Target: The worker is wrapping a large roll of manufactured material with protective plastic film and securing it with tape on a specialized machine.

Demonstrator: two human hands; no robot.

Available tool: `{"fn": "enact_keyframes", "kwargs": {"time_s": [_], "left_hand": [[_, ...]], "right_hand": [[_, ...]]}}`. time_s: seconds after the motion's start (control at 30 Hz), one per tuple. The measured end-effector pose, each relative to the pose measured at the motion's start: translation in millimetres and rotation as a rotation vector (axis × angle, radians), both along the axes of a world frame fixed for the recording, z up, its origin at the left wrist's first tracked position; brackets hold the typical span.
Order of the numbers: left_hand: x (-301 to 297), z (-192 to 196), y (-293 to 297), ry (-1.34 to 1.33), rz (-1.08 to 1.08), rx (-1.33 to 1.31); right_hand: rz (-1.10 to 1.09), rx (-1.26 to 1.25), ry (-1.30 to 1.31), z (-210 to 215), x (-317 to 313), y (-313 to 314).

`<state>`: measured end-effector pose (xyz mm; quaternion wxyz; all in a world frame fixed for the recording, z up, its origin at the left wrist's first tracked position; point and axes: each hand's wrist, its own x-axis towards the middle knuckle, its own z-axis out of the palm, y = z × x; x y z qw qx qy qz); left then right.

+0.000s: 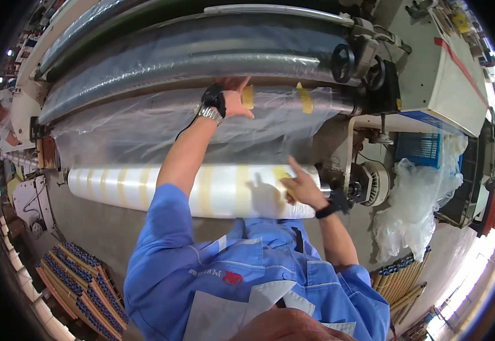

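A worker in a blue jacket reaches over a film-winding machine, arms spread between two levels of clear plastic. The left hand, upper centre of the frame, presses a short strip of yellow tape against the stretched plastic sheet — fingers flat and apart, thumb out, clamped on nothing. A second yellow strip sits just to its right on the same sheet, untouched.

The right hand rests lower, right of centre, on the end of the wound film roll; its fingers are spread open on the surface, over a yellowish patch that may be more tape — too blurred to be sure.

The roll's long axis runs left to right across the middle of the frame, parallel to the steel rollers above it. The tape lies up and away from the body, at the left hand's fingertips; the right hand is well apart from it.
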<state>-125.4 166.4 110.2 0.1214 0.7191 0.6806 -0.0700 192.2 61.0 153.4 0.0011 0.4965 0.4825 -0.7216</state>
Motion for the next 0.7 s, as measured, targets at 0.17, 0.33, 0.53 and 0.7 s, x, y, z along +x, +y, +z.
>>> {"fn": "enact_keyframes", "kwargs": {"time_s": [0.17,0.33,0.53,0.7], "left_hand": [[23.7,74.4,-19.7,-0.043,0.118,0.128],[44.4,28.6,-115.1,-0.171,-0.012,0.475],[107.9,-56.6,-295.5,-0.433,0.216,0.211],[174.6,-79.4,-453.7,-0.344,0.723,-0.064]], "right_hand": [[-0.518,0.127,0.124,32.5,108.5,-2.3],[-0.588,0.539,-0.098,39.9,193.4,16.9],[-0.677,1.509,-0.294,143.8,274.8,134.8],[-0.312,2.407,-0.969,182.4,350.1,286.8]]}}
